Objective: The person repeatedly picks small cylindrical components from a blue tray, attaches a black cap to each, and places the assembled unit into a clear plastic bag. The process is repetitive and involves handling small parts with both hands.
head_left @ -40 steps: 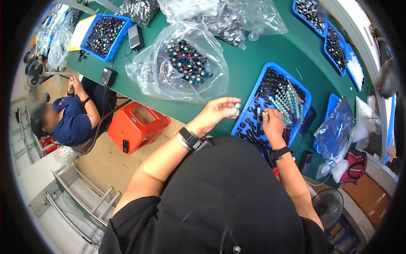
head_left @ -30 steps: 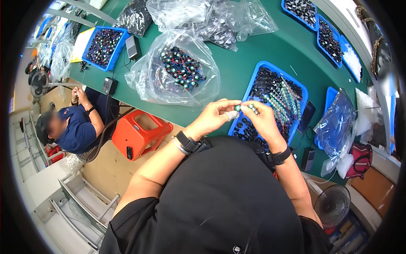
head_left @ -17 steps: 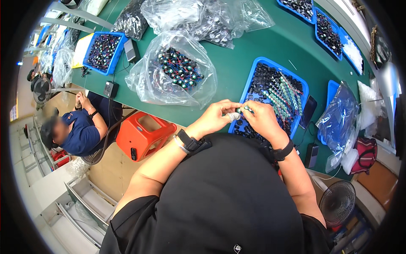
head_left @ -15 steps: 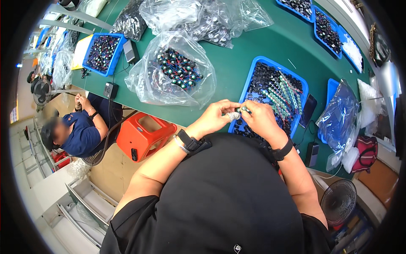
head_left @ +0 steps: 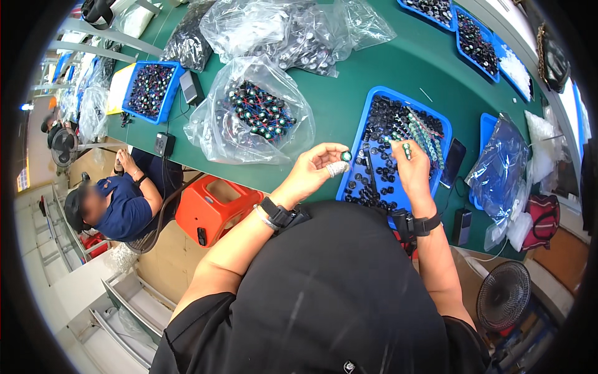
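My left hand (head_left: 314,171) pinches a small round black part with a green face (head_left: 346,156) between thumb and forefinger. Something whitish and wrinkled wraps one of its fingers. Closed over the blue tray, my right hand (head_left: 411,167) grips a short strip of small green round boards (head_left: 407,151). The blue tray (head_left: 364,112) lies just beyond my hands. Many loose black round parts (head_left: 386,107) fill it, and longer strips of green boards (head_left: 430,138) lie along its right side.
A clear bag (head_left: 208,115) of wired round parts stands left of the tray. Bags of black parts (head_left: 305,53) lie behind. More blue trays (head_left: 478,47) line the far right. A phone (head_left: 453,163) lies beside the tray. A person (head_left: 124,202) sits left, near a red stool (head_left: 215,209).
My hands have come apart. The right one moved right over the tray with the short strip, while the left stayed near the tray's left edge holding the round part.
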A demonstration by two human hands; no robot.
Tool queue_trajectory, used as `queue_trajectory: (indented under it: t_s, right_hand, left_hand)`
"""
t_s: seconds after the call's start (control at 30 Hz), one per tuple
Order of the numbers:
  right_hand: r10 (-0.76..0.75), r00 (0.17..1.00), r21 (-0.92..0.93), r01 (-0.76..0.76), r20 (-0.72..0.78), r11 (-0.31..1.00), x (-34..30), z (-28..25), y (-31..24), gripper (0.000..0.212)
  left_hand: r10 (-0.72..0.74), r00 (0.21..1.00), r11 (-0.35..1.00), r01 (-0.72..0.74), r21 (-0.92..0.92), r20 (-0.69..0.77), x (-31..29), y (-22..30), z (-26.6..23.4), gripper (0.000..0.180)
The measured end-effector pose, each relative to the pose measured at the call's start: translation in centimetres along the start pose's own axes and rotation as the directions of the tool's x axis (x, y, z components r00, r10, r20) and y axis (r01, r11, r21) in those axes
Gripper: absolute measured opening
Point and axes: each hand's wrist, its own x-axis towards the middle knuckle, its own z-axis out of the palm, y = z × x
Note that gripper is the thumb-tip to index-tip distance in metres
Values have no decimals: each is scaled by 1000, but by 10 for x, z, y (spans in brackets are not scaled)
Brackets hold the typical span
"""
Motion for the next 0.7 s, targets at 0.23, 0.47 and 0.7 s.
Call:
queue_trajectory:
  t_s: [0.23,0.47,0.7]
  right_hand:
    - [-94,967,238,36,236,971,-9,8,-25,13]
    - [77,859,378,-302,507,875,-17,20,-47,22]
    - [122,784,424,-452,609,785,-20,27,-47,20]
  left_hand:
    - [27,1000,998,-26,-63,4,-1,0,0,32]
    - [36,999,999,-36,-39,-6,0,-1,1,31]
    - [47,999,999,-47,15,5,1,-5,1,30]
